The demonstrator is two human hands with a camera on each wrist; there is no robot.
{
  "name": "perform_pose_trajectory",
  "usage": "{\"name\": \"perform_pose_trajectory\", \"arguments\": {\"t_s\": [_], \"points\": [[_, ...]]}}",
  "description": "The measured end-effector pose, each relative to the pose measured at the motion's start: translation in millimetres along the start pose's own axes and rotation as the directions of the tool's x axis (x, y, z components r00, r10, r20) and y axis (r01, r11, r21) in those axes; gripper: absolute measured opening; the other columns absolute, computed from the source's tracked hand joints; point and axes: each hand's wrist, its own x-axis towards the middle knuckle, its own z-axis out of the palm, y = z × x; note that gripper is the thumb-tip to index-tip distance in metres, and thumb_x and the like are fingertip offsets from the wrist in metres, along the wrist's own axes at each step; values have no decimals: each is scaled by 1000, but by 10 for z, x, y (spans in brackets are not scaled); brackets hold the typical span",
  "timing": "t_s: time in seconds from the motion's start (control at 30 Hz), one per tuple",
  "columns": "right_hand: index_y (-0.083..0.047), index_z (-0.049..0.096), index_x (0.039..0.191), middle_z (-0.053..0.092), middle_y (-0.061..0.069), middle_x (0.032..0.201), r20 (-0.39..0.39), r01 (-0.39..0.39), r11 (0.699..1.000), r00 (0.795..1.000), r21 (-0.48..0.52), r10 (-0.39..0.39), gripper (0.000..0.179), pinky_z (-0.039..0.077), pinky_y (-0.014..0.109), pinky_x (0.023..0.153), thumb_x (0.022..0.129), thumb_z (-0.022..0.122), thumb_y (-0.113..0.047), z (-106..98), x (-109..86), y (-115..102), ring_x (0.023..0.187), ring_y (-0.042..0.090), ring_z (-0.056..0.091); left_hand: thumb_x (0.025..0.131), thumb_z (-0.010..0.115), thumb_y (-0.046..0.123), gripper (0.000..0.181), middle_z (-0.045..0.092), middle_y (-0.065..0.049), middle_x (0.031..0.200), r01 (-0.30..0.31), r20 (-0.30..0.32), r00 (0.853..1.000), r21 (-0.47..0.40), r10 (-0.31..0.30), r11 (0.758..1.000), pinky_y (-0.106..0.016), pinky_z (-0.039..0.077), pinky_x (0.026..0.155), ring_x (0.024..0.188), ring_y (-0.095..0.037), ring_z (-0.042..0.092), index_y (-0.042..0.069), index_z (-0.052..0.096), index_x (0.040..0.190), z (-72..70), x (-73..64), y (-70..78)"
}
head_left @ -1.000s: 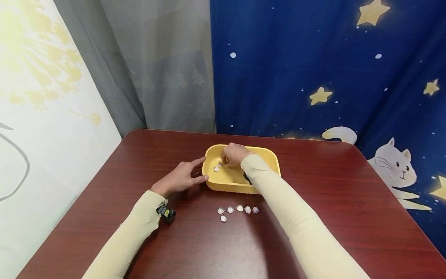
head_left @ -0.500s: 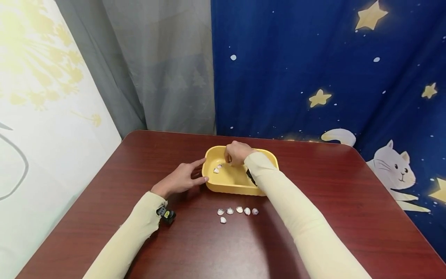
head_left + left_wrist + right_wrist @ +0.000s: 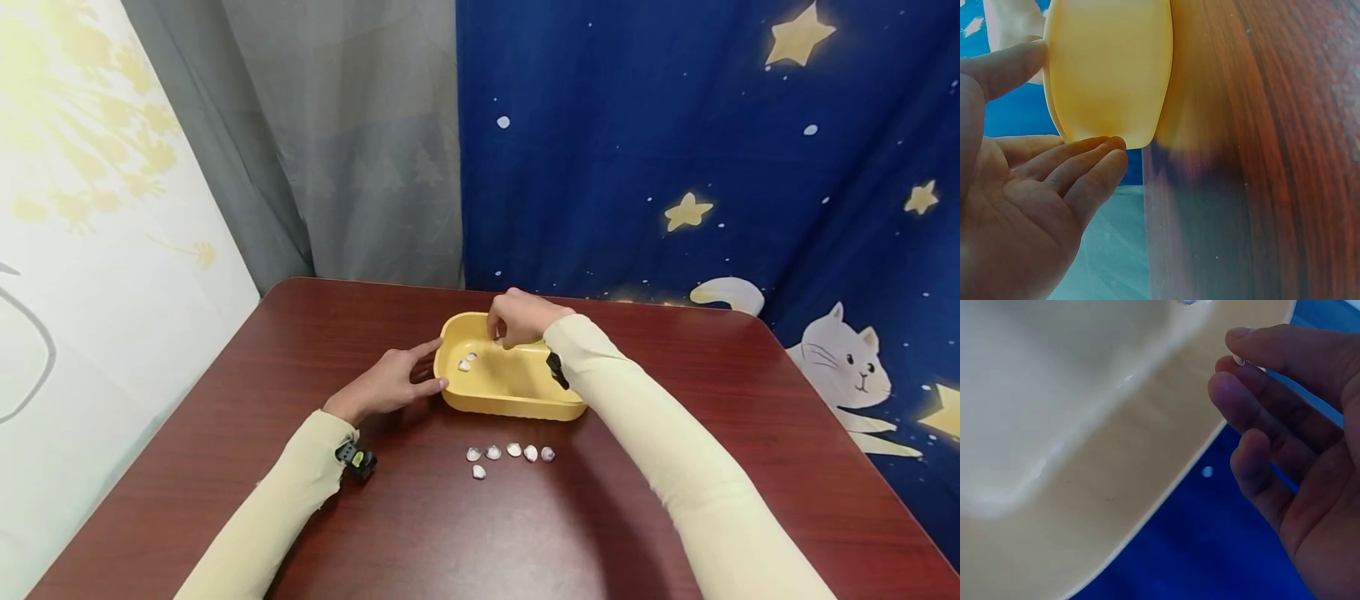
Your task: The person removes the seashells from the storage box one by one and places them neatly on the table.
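A yellow plastic basin (image 3: 510,407) stands on the table, with two small seashells (image 3: 465,365) in its left end. My left hand (image 3: 388,382) rests against that end, thumb and fingers spread and fairly straight; in the left wrist view the fingertips touch the basin's wall (image 3: 1110,75). Over the far side of the basin, my right hand (image 3: 527,318) pinches a small pale seashell (image 3: 1239,360) between thumb and index finger, most of it hidden by the fingertips. In front of the basin lies a row of several seashells (image 3: 492,452), and one seashell (image 3: 478,472) lies nearer me.
The dark red-brown table (image 3: 360,533) reaches back to a grey curtain (image 3: 375,167) and a blue star-patterned curtain (image 3: 600,167). A white patterned cloth (image 3: 112,292) hangs along the left side. A small black device (image 3: 360,461) is strapped to my left wrist.
My right hand has risen from the basin's floor and moved right and back, a shell now showing in its fingertips. The left hand and the table's shells stay put.
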Motion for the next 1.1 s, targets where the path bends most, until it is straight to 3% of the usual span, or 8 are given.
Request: {"name": "perform_pose_trajectory", "arguments": {"t_s": [0.2,0.47,0.8,1.1], "points": [[-17,79,94,75,-2,89,-31,77,997,997,25,-76,16,57,24,71,84,74,-7,-95,-121,-128,79,12,64,95,68,40,81,43,-14,158,-1,0,1000,-12,1,1000,-49,43,116,143,-30,48,8,29,159,2,-3,-3],[-16,79,95,75,-5,86,-66,163,987,985,13,-161,12,55,21,69,84,76,-11,-105,-373,-305,75,7,64,95,68,41,82,44,-14,158,-8,-3,1000,-6,8,1000,-49,43,115,143,-29,49,9,29,159,2,2,-8],[-16,79,92,71,-7,79,-122,215,977,969,-11,-215,12,52,18,66,81,81,-13,60,-651,-451,73,10,66,95,67,43,82,44,-14,158,-27,-3,1000,15,27,1000,-49,43,115,143,-29,49,7,29,159,-6,9,-16],[-21,78,88,66,-11,73,-152,275,960,948,-51,-280,6,48,17,65,83,79,-17,302,-883,-559,70,4,58,94,68,42,82,46,-15,157,-30,-12,999,21,30,999,-48,45,114,141,-29,51,6,30,158,5,11,-3]]}}
